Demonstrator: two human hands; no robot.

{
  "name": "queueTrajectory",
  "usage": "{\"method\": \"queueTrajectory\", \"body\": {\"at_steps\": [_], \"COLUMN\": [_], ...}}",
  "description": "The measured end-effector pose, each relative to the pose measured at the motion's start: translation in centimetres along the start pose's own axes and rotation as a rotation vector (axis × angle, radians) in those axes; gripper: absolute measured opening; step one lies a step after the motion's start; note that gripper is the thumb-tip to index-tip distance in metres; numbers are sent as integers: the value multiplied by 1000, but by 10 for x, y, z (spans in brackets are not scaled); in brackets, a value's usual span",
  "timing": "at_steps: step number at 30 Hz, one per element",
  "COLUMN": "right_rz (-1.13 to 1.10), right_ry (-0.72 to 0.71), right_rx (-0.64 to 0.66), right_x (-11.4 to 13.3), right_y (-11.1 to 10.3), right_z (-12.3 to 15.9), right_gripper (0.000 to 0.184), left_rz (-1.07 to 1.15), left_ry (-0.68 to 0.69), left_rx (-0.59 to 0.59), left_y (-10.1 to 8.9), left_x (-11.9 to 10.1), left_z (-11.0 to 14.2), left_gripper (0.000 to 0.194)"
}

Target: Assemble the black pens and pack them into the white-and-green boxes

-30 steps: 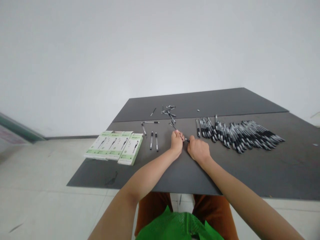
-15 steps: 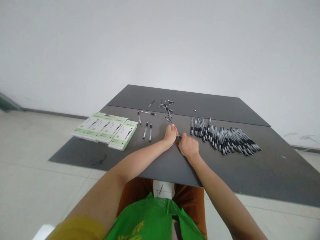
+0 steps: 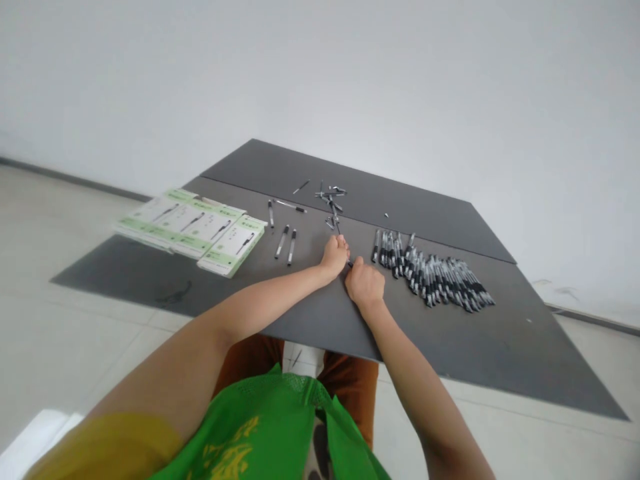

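Note:
My left hand [image 3: 335,257] is closed round a pen [image 3: 350,264], and a thin dark end sticks out beyond its fingers. Just to the right, my right hand [image 3: 365,283] grips the near end of the same pen in a fist. A short dark stretch of it shows between the two hands; the fingers hide the rest. Beyond the hands lies a small jumble of pen parts [image 3: 332,200]. To the right of my right hand, many clear pens with black grips [image 3: 434,273] lie in a long heap.
Flat green-and-white pen boxes [image 3: 233,245] overlap at the table's left. Between them and my left hand lie several loose pens [image 3: 282,242]. A thin dark stick [image 3: 301,187] and a small light piece [image 3: 386,215] lie farther back on the dark table [image 3: 425,347]. Behind stands a white wall.
The camera view has tilted and shifted, so the table sits at a different angle. Both hands stay closed on the pen, close together, with little visible change in their grip.

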State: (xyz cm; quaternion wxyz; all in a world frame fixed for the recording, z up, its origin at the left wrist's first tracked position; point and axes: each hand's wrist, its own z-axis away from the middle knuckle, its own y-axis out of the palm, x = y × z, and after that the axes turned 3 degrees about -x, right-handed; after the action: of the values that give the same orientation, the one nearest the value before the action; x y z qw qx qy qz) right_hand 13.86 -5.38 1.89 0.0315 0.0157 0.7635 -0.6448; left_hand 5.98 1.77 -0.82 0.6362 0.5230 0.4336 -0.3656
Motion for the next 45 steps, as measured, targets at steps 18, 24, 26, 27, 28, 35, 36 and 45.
{"method": "queueTrajectory", "body": {"at_steps": [18, 24, 26, 27, 28, 35, 36, 45], "right_rz": [0, -44, -55, -62, -69, -147, -172, -582], "right_ry": [45, 101, 145, 166, 185, 228, 221, 225], "right_rx": [-1, 45, 58, 59, 56, 0, -17, -437], "right_x": [2, -1, -4, -6, -7, -18, -19, -32], "right_y": [-4, -9, -10, -11, -11, -14, -14, -4], "right_z": [4, 0, -2, -3, -4, -11, -11, -19], "right_gripper": [28, 27, 27, 28, 28, 32, 33, 35], "left_rz": [88, -11, -8, -8, -12, -57, -71, -227], "left_ry": [-67, 40, 35, 39, 50, 160, 158, 146], "left_rx": [197, 196, 181, 181, 199, 542, 551, 289], "left_y": [-8, -12, -12, -13, -13, -18, -19, -25], "left_x": [-5, -8, -7, -5, -4, -1, -2, -2], "left_z": [-1, 1, 0, 0, -1, 5, 6, 1], "left_gripper": [31, 24, 22, 22, 22, 40, 43, 19]}}
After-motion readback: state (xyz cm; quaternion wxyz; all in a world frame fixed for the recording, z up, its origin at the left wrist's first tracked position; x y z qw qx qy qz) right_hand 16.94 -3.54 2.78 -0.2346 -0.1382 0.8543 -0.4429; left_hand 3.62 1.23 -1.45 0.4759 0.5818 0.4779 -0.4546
